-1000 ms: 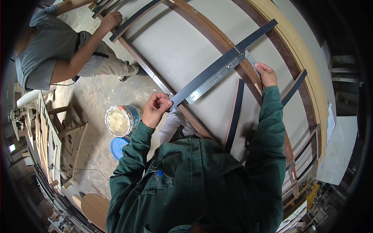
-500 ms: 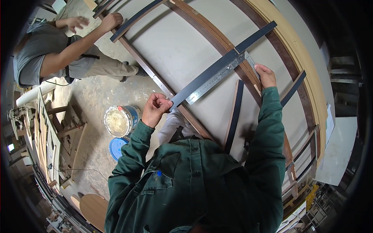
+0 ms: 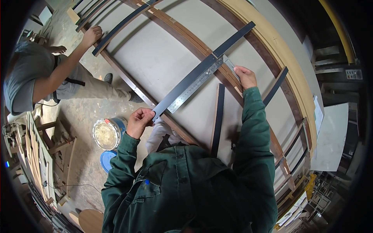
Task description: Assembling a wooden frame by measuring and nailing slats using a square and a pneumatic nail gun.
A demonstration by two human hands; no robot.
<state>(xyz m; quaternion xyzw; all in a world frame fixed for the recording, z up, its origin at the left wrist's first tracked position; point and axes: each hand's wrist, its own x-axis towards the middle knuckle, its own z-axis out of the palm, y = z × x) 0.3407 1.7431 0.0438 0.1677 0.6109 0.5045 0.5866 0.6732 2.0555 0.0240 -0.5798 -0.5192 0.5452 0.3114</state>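
Observation:
My left hand [image 3: 140,121] pinches the near end of a long dark-faced strip [image 3: 185,84] between thumb and fingers. The strip lies slantwise across a wooden frame, over the near rail [image 3: 180,130] and the curved middle rib [image 3: 176,27]. Alongside the strip's right edge rests a metal try square [image 3: 194,88], its blade running nearly parallel to the strip. My right hand [image 3: 247,78] is closed on the square's short arm at the middle rib. A shorter dark-faced strip [image 3: 218,116] lies apart, between my two arms.
A co-worker [image 3: 46,77] stands at the left, one hand on the frame's far-left end. An open bucket [image 3: 105,134] and a blue lid [image 3: 107,160] are on the floor. Wooden offcuts and trestles [image 3: 50,151] stand at the left. A pale curved board [image 3: 287,52] edges the frame's right side.
The whole scene has shifted left in view. My hands keep their hold on the strip and the square. The co-worker's free hand has dropped lower.

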